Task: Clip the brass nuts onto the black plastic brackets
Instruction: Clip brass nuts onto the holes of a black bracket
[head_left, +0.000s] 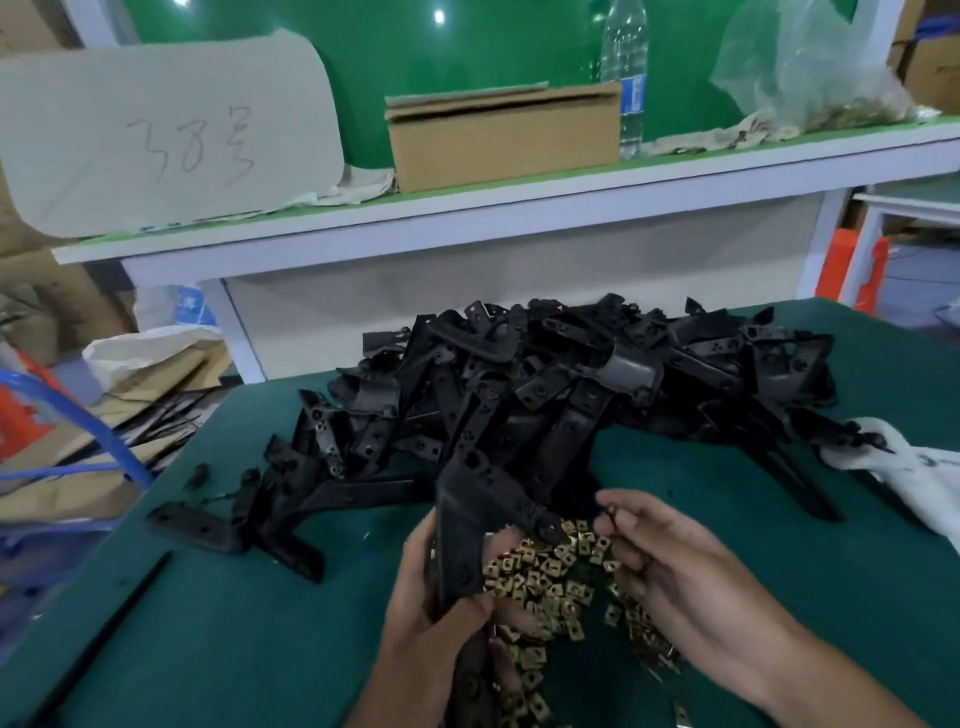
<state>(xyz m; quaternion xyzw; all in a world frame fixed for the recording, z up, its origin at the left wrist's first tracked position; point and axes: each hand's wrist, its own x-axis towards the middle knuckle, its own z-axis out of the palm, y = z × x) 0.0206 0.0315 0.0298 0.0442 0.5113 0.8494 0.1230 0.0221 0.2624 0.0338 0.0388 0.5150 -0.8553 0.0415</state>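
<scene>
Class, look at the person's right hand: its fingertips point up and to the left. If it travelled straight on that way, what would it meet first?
Most likely the black bracket gripped in the left hand. The right hand pinches a small nut just short of the bracket's end, though depth is hard to judge from one view.

Shelf and bench clutter

On the white shelf (467, 208) stand a cardboard box (504, 137), a clear water bottle (625, 78), a plastic bag (810, 78) and a handwritten sheet (166, 135); a white cloth, perhaps a glove (919, 467), lies on the green mat (208, 623).
</scene>
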